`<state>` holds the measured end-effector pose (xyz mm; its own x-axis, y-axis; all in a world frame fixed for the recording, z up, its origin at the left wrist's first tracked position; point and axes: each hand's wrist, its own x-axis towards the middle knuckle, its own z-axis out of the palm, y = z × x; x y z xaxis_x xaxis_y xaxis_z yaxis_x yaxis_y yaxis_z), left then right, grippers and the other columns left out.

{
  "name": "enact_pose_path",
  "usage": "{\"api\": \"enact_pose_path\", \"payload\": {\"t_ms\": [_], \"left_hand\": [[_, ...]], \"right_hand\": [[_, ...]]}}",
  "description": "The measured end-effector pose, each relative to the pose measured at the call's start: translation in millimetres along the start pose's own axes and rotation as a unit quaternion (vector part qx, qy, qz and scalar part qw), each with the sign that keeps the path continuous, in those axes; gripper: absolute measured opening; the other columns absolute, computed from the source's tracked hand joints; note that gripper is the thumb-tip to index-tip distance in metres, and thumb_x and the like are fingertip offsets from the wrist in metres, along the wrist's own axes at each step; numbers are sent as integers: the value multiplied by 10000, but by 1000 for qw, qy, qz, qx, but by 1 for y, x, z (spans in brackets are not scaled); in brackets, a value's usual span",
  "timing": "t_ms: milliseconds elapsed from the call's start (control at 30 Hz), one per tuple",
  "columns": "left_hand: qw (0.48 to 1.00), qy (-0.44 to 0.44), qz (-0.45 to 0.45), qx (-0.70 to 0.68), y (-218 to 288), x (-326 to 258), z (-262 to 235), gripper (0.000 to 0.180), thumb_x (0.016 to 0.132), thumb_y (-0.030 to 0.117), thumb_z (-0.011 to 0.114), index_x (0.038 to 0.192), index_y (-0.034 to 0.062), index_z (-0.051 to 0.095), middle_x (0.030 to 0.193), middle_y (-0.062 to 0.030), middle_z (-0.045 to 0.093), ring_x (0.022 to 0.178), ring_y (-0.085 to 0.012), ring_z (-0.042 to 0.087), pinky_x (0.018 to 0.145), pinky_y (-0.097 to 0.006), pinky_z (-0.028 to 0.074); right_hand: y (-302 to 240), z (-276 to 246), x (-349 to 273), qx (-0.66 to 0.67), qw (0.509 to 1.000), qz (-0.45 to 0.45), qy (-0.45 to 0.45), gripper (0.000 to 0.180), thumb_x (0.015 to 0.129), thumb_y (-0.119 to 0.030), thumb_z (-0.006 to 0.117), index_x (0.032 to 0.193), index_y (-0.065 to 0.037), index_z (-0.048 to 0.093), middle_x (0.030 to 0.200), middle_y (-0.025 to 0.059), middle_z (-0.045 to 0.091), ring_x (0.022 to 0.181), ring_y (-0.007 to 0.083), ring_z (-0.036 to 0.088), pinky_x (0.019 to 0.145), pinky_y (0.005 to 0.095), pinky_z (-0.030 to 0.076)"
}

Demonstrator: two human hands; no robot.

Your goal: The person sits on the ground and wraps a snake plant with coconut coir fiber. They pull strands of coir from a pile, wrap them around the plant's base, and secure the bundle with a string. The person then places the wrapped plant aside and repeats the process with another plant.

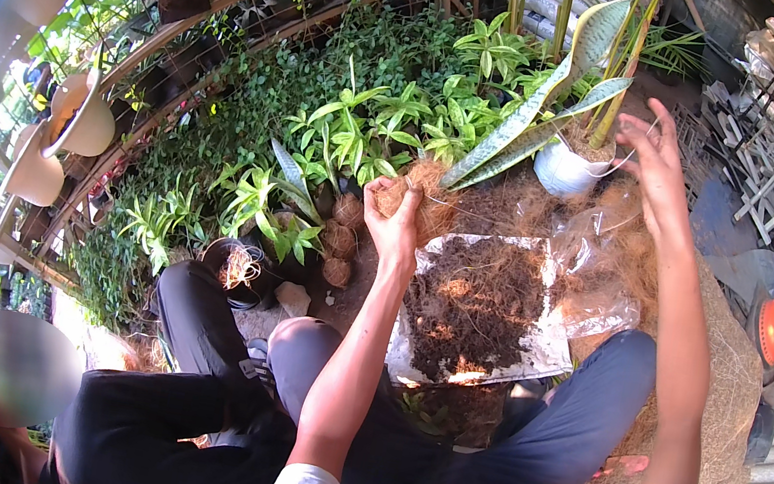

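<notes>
My left hand [393, 218] grips a brown fibre ball [422, 197] holding a plant with long grey-green leaves [527, 122], held above a white sheet heaped with dark soil [477, 312]. My right hand [656, 163] is raised to the right with fingers pinched on a thin pale string [622, 163] that runs back toward the ball. A clear plastic bag [594, 275] lies under my right forearm.
A white pot [566, 169] with a plant stands behind the sheet. Several finished fibre balls [342, 240] lie by the green plants [365, 127]. A person in black [168, 410] crouches at my left. A mound of coconut fibre [727, 397] rises at right.
</notes>
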<state>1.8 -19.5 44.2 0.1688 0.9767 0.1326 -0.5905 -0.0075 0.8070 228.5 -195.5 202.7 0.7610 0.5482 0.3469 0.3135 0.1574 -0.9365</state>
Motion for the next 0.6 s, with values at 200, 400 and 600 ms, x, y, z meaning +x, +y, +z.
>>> {"api": "enact_pose_path", "payload": {"t_ms": [200,400,600], "left_hand": [[1000,8,-3,11,-2,-1,4,304,799,9,694,970,122,470,811,0,572,601,-63,506,484,-204,372],[998,-6,34,49,-17,10,-9,294,797,-9,679,962,108,464,888,-24,577,724,-89,542,618,-233,449],[993,-73,-12,94,-28,-1,-9,310,765,-12,685,963,96,471,892,-25,563,779,-109,540,705,-267,468]], "right_hand": [[56,-56,23,310,914,-7,262,849,883,-300,633,1483,-113,61,1328,246,406,1089,316,553,898,481,512],[71,-82,5,382,888,254,37,836,873,-458,609,1483,-132,140,1295,245,512,1145,297,553,962,500,461],[33,-121,39,143,989,-36,-16,885,911,-317,611,1501,-138,-24,1363,213,449,1224,292,498,994,420,454]]}}
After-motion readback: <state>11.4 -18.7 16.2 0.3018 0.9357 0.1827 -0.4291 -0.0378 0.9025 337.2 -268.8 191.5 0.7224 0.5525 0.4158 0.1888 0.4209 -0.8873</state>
